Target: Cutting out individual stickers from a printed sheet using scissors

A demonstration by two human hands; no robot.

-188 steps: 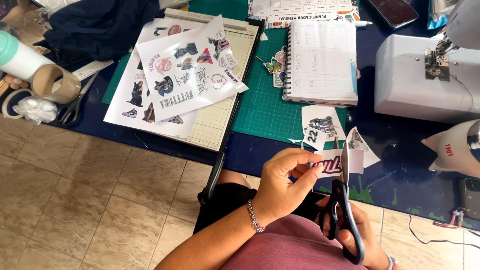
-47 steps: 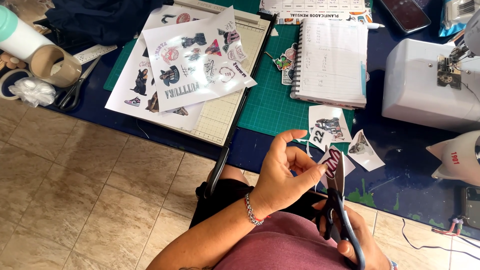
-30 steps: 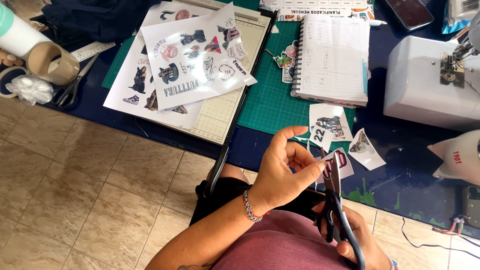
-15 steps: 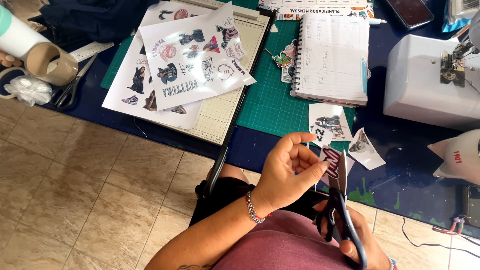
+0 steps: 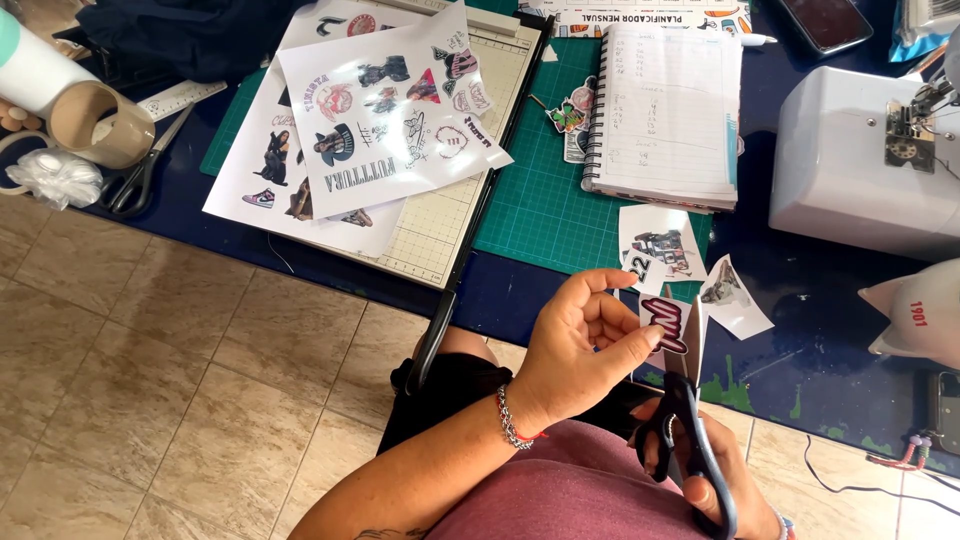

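My left hand [image 5: 580, 345] pinches a small sticker cutout [image 5: 667, 324] with dark red lettering, held over my lap at the table's edge. My right hand [image 5: 715, 480] grips blue-handled scissors [image 5: 690, 420], whose blades point up and sit against the cutout's right edge. Just beyond them on the dark blue table lie two cut sticker pieces [image 5: 660, 250], one with a figure and one smaller [image 5: 735, 295]. A printed sticker sheet [image 5: 385, 105] rests on a paper trimmer [image 5: 470, 200] at the upper left.
A spiral notebook [image 5: 670, 110] lies on a green cutting mat [image 5: 540, 200]. A white sewing machine [image 5: 860, 160] stands at the right. A cardboard roll [image 5: 100, 125], a second pair of scissors [image 5: 140, 175], a ruler and dark fabric [image 5: 190, 35] sit at the far left. Tiled floor lies below.
My left hand has turned the cutout a little between frames while the scissors stay at its edge. The view has shifted slightly; the table items have not moved.
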